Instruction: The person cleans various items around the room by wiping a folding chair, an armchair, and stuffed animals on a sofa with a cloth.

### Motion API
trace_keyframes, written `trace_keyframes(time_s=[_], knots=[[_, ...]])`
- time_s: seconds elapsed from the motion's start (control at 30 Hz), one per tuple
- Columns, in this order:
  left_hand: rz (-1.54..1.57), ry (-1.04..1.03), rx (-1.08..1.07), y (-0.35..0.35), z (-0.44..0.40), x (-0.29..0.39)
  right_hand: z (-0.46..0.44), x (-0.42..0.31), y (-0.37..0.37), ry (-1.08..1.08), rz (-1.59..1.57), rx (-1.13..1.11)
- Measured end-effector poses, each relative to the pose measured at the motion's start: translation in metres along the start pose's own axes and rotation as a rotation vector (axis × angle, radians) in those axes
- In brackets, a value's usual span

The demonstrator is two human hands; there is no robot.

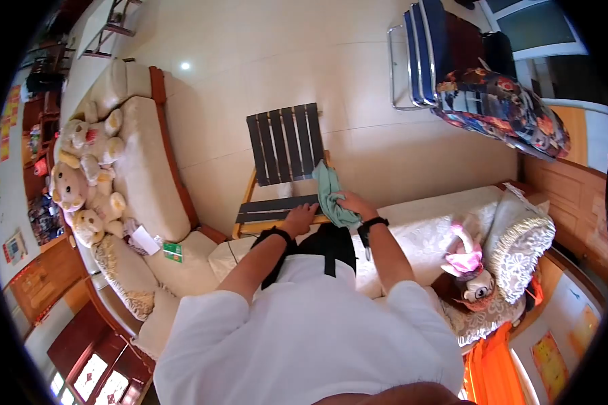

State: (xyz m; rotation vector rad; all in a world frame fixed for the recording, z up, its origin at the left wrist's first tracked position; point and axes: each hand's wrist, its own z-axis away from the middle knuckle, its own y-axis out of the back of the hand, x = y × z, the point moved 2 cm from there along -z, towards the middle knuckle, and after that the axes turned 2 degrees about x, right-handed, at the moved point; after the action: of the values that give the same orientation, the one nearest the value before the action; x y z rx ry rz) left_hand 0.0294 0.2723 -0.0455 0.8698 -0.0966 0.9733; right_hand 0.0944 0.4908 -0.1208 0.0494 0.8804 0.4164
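The landmark is the slatted chair [286, 145], with dark slats on a light wooden frame, standing on the pale tiled floor [216, 74] directly in front of the person. At the chair's near right corner, the right hand [357, 205] has its grip closed on a green cloth [329, 194]; the cloth's upper end lies against the right edge of the chair's slats, and the rest hangs down beside the frame. The left hand [300, 220] rests on the chair's near slats, fingers towards the cloth; from this angle I can't tell whether its grip is closed around the edge. Each wrist wears a black band. Left of the chair stands a cream sofa [152, 152] with plush bears [91, 138] along it. Well beyond the chair, to its right, are folded blue chairs [419, 54].
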Motion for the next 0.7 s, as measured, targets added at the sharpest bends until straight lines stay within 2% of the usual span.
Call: trace_keyframes(time_s=[0.13, 0.2, 0.27, 0.33, 0.37, 0.43, 0.47, 0.53, 0.57, 0.6, 0.63, 0.67, 0.7], knots=[[0.075, -0.096, -0.011, 0.01, 0.01, -0.018, 0.001, -0.017, -0.009, -0.134, 0.139, 0.121], [-0.055, -0.115, -0.028, 0.022, 0.021, -0.022, 0.004, -0.035, -0.013, -0.315, 0.524, -0.078], [-0.073, -0.175, -0.02, 0.021, 0.031, -0.039, 0.033, -0.095, -0.007, -0.402, 0.503, -0.018], [-0.061, -0.252, 0.027, 0.003, 0.03, -0.066, 0.053, -0.127, -0.012, -0.442, 0.564, -0.057], [-0.071, -0.282, 0.037, 0.008, 0.032, -0.073, 0.052, -0.121, -0.015, -0.458, 0.565, -0.027], [-0.026, -0.236, -0.052, 0.013, 0.041, -0.082, 0.052, -0.09, -0.038, -0.285, 0.559, 0.01], [-0.011, -0.223, -0.082, 0.012, 0.045, -0.084, 0.061, -0.089, -0.045, -0.293, 0.562, 0.02], [-0.147, -0.225, -0.06, 0.01, 0.046, -0.087, 0.072, -0.085, -0.056, -0.231, 0.477, 0.184], [-0.187, -0.166, -0.055, 0.002, 0.043, -0.085, 0.071, -0.08, -0.065, -0.221, 0.478, 0.195], [-0.249, -0.234, 0.001, -0.02, 0.034, -0.102, 0.061, -0.06, -0.075, -0.228, 0.409, 0.213], [-0.249, -0.207, -0.018, -0.003, 0.043, -0.093, 0.053, -0.037, -0.073, -0.241, 0.35, 0.23], [-0.231, -0.175, -0.04, 0.006, 0.051, -0.076, 0.042, -0.014, -0.072, -0.241, 0.361, 0.242], [-0.231, -0.177, -0.029, 0.008, 0.047, -0.066, 0.023, 0.003, -0.078, -0.219, 0.239, 0.111]])
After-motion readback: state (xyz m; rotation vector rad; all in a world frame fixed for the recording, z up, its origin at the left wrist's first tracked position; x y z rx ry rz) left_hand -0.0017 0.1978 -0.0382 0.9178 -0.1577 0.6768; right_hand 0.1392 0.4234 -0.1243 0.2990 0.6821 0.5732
